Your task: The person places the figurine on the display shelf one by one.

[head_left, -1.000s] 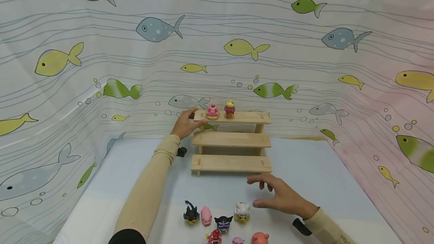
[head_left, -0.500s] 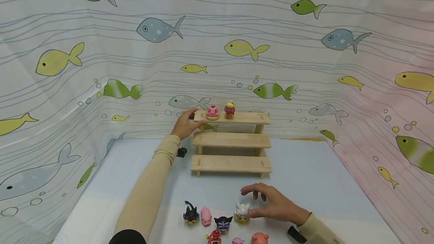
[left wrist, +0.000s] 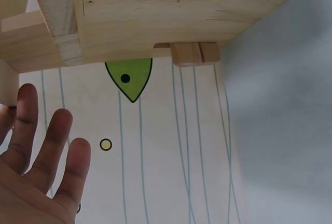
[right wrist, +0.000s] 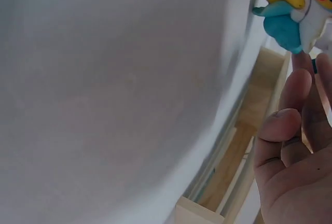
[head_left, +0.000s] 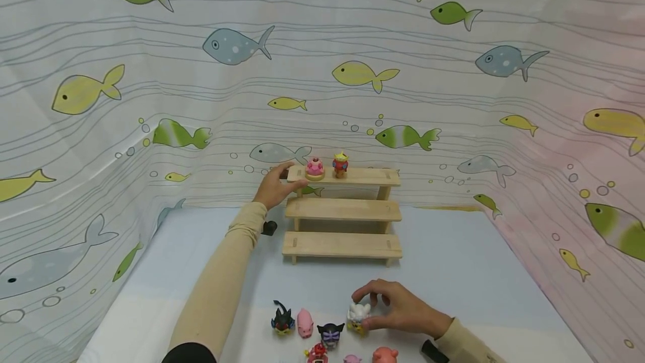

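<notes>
A curtain printed with fish [head_left: 353, 71] hangs behind and to both sides of the pale blue surface [head_left: 453, 262]. On the top step at 12 o'clock stand a pink figure [head_left: 314, 167] and, just beside it, a red and yellow figure [head_left: 340, 164]. Near 6 o'clock sit a black figure [head_left: 282, 319], a pink pig [head_left: 304, 322], a purple-faced figure [head_left: 331, 333] and a rounder pink figure [head_left: 385, 355].

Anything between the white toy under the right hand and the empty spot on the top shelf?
Nothing visible. The white toy sits in front of the shelf; the lower tiers are bare, and the top tier right of the two figures is free.
</notes>
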`<state>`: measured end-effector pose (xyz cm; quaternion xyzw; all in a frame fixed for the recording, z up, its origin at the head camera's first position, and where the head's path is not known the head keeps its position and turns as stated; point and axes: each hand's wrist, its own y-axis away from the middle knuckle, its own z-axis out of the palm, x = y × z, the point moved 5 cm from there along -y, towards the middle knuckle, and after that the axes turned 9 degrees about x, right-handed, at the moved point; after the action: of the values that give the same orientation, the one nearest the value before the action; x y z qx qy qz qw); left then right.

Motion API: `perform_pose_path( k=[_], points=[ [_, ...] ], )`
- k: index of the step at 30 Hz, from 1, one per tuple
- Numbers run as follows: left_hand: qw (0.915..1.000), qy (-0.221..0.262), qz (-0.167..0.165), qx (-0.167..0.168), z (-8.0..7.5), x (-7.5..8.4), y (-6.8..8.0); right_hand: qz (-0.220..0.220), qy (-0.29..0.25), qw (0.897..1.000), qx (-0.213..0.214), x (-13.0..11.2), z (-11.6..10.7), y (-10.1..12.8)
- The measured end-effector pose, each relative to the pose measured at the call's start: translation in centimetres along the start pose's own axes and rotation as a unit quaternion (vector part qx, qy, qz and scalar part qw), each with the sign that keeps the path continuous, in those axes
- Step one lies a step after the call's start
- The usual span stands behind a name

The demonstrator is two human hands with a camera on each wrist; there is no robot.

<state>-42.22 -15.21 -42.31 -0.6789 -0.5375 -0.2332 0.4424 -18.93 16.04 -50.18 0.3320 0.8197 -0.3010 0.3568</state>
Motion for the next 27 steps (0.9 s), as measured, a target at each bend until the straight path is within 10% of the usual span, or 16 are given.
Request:
perform_pose_path(
  k=[27],
  points=[
    [0.9999, 0.009, -0.005, 0.0, 0.02, 0.09, 0.14, -0.026, 0.001, 1.0, 0.014, -0.55, 0.38, 0.03]
  ],
)
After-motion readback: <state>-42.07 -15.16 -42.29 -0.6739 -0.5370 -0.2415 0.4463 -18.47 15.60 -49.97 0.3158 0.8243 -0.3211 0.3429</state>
